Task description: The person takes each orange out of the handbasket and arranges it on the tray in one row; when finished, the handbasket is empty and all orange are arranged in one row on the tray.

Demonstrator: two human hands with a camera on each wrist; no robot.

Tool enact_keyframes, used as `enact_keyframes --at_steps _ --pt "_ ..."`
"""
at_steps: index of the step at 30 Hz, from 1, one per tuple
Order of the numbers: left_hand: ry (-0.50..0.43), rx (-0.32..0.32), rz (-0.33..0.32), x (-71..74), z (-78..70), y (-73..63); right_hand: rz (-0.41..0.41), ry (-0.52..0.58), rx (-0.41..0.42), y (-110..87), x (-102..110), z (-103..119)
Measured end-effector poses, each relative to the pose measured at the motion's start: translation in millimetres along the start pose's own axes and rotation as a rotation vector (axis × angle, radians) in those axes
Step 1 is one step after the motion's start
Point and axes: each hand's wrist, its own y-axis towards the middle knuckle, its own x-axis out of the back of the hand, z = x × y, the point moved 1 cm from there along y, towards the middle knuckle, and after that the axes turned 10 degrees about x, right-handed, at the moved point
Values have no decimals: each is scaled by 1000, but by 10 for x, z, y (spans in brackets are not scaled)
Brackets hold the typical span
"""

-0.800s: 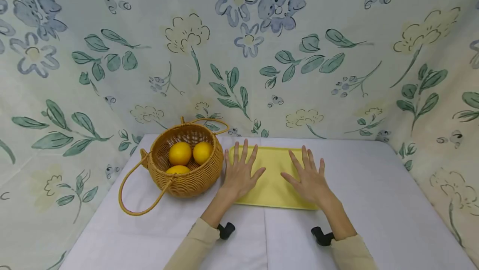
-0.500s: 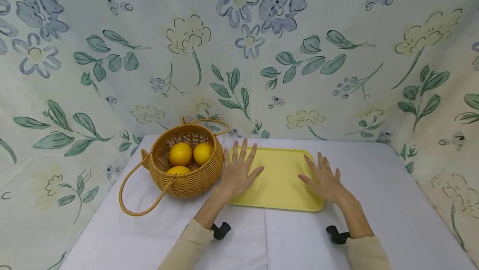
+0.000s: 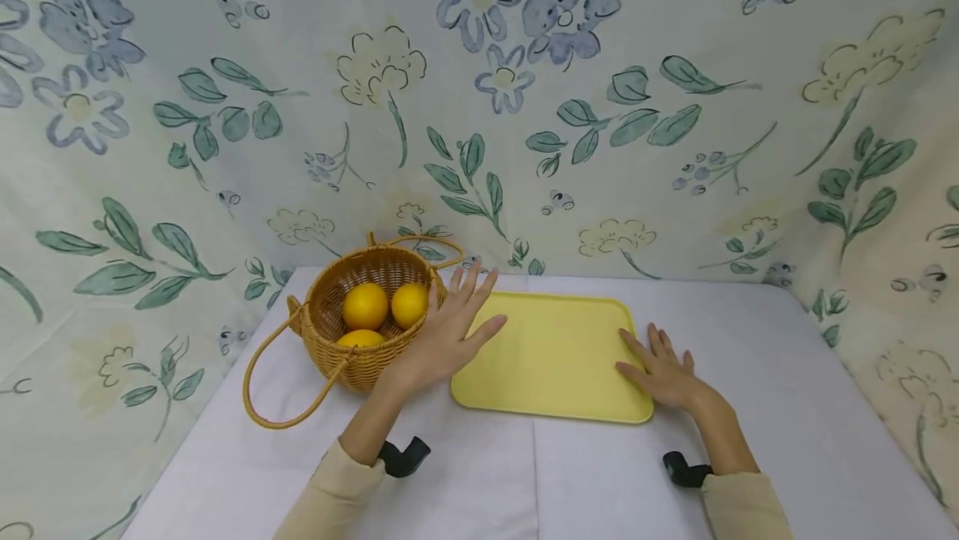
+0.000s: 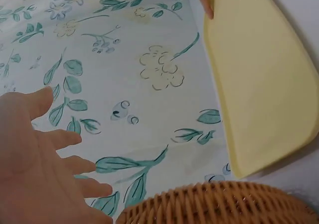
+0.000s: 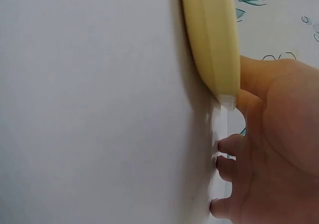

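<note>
A yellow rectangular tray [image 3: 550, 357] lies flat on the white cloth. My left hand [image 3: 442, 340] is spread in the air between the tray's left end and a wicker basket [image 3: 375, 365], holding nothing; it overlaps the basket's right rim in the head view. Three round orange-yellow fruits [image 3: 365, 305] sit inside that basket. At the tray's right end is my right hand [image 3: 667, 374], its thumb and forefinger over the edge. In the right wrist view, other fingertips [image 5: 222, 208] reach down to the cloth beside the tray [image 5: 212, 40].
One basket handle [image 3: 258, 407] droops onto the cloth at the left, and the other handle [image 3: 442, 245] leans toward the back. A floral curtain [image 3: 569, 141] rises behind the white-covered table [image 3: 749, 382] and along both sides.
My right hand has moved right and down from above the tray to its right edge. The left hand has shifted left toward the basket. Tray and fruits stay put.
</note>
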Motion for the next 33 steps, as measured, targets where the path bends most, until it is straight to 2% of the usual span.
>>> enact_keyframes --at_steps 4,7,11,15,19,22,25,33 --pt "-105 20 7 308 74 -63 -9 -9 23 -13 -1 -40" --pt "-216 47 23 568 188 -88 -13 -7 33 -19 -8 -65" --pt "-305 72 53 889 364 -63 -16 1 37 -24 -10 -90" --pt "-343 105 94 1210 558 15 -17 10 41 -31 -8 -98" --pt "-336 118 165 1484 743 132 -19 21 43 -29 -8 -104" --pt "-333 122 234 1596 872 266 -23 30 42 -31 -14 -117" --pt "-367 123 314 1643 1015 417 -27 35 41 -30 -26 -136" --pt "-315 139 496 1578 1302 752 -34 49 52 -25 -34 -169"
